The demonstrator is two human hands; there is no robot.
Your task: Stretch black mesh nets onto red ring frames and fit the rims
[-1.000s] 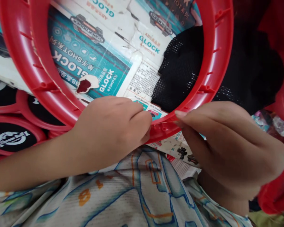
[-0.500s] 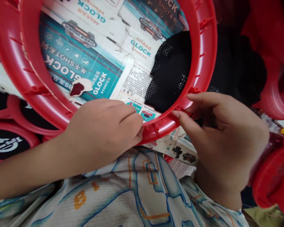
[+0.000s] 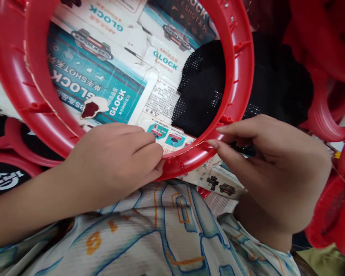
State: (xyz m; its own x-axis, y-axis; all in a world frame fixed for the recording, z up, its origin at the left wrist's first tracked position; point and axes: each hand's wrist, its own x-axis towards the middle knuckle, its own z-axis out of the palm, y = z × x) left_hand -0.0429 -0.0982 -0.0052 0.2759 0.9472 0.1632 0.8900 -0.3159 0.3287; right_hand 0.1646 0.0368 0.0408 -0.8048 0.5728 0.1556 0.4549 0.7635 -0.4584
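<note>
While the left hand curls over the near rim of the red plastic ring, the right hand meets that rim farther right, its thumb and index fingertip toward the near right part of the curve. Between the two hands runs a short visible stretch of thin tan cord, lying along the ring's inner edge. Its long axis follows the rim from left to right, rising a little toward the far side as it reaches the right thumb.

That gives the relation that matters most, as I judge it: the cord lies to the left of the right fingertips, nearly in line with the thumb tip, so the right hand is nearer its right end and the left hand its left end. The left fingers look clamped on the rim, though their tips are hidden beneath. The right thumb and index tips stand slightly apart; whether the thumb presses the cord against the plastic, I cannot tell.

More cord shows along the ring's left side, disappearing behind the left hand. Through the ring appear GLOCK-printed cardboard and, to the right, black mesh fabric.
</note>
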